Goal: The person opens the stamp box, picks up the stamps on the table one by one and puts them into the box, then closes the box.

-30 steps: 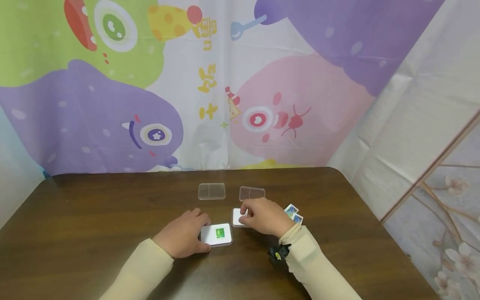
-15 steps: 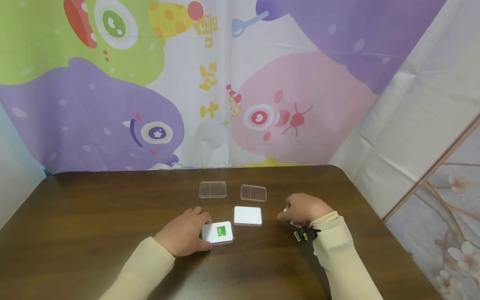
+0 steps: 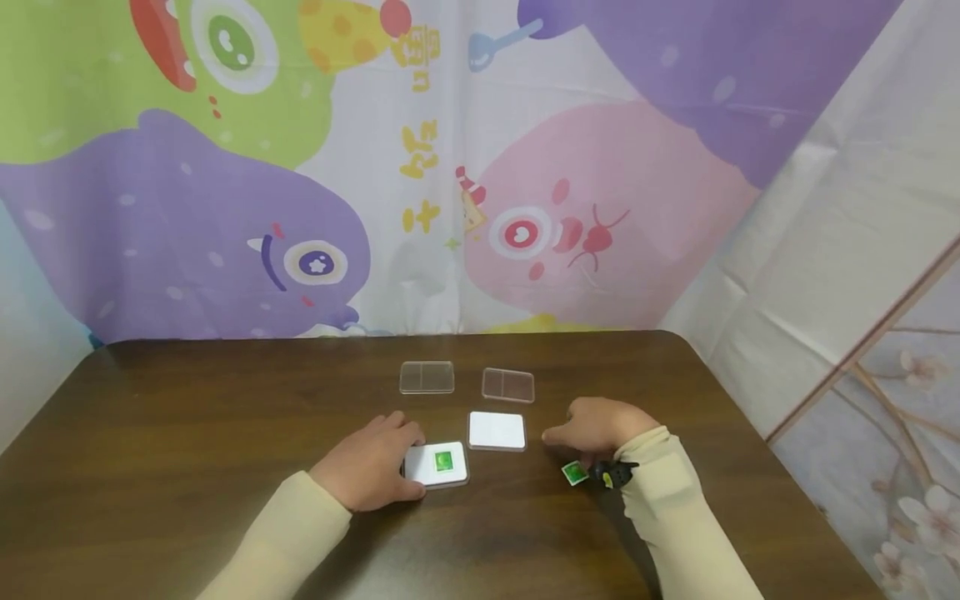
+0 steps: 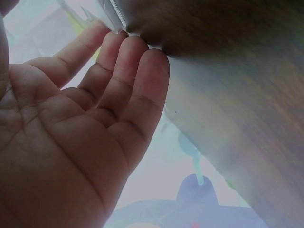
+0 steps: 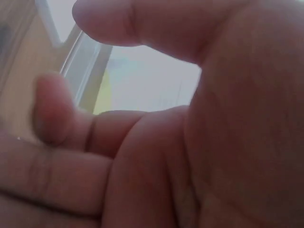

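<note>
My left hand point(image 3: 369, 465) steadies a shallow clear case with a white card point(image 3: 423, 467) inside, thumb at the near edge and fingers at the far edge. On that card lies a small green stamp point(image 3: 444, 461). In the left wrist view, my fingertips point(image 4: 151, 66) touch the clear edge of the case. To the right, my right hand point(image 3: 600, 427) is low over the table, thumb and forefinger apart in the right wrist view, with nothing visible between them. Another green stamp point(image 3: 574, 473) peeks out below it; whatever is under the palm is hidden.
A second clear case with a blank white card point(image 3: 497, 431) sits between the hands. Two clear lids point(image 3: 427, 377) lie behind on the brown table point(image 3: 225, 417). A cartoon-printed cloth point(image 3: 420, 183) hangs along the table's back edge.
My right hand has left the second case and moved right to the loose stamps, then slightly left and down. More of one green stamp shows now. The left hand keeps its place.
</note>
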A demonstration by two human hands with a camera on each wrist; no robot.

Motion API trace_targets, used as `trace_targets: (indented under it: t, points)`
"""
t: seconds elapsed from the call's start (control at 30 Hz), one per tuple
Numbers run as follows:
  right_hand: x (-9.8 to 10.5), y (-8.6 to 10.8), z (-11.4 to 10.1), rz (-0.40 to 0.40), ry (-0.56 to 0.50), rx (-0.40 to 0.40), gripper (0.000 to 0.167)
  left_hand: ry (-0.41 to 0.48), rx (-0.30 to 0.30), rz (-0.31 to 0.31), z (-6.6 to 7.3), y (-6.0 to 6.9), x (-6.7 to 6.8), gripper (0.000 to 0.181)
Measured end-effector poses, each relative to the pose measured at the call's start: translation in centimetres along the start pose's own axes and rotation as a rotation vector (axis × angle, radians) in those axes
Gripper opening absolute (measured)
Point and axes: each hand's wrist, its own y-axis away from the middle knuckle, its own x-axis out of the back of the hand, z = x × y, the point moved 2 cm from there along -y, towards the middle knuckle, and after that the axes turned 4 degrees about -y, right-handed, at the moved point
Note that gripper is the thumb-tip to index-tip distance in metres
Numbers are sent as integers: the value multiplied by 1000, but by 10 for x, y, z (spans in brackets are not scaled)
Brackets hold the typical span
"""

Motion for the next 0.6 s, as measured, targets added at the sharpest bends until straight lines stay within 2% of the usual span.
trace_targets:
  t: [0.1,0.23,0.3,0.5,0.6]
  points:
    - [-3,-1,-6,5,-43,74,29,0,-1,0,0,0,0,47]
    - [-4,-5,-7,42,-3,148,24,-1,-5,2,0,-1,0,46]
    - [-6,-8,-5,64,47,147,26,2,-5,1,0,-1,0,46]
    - [-18,-15,-5,71,135,72,32,7,-1,-2,1,0,1,46]
    - [-20,-15,-9,81,163,72,32,2,3,-5,1,0,2,47]
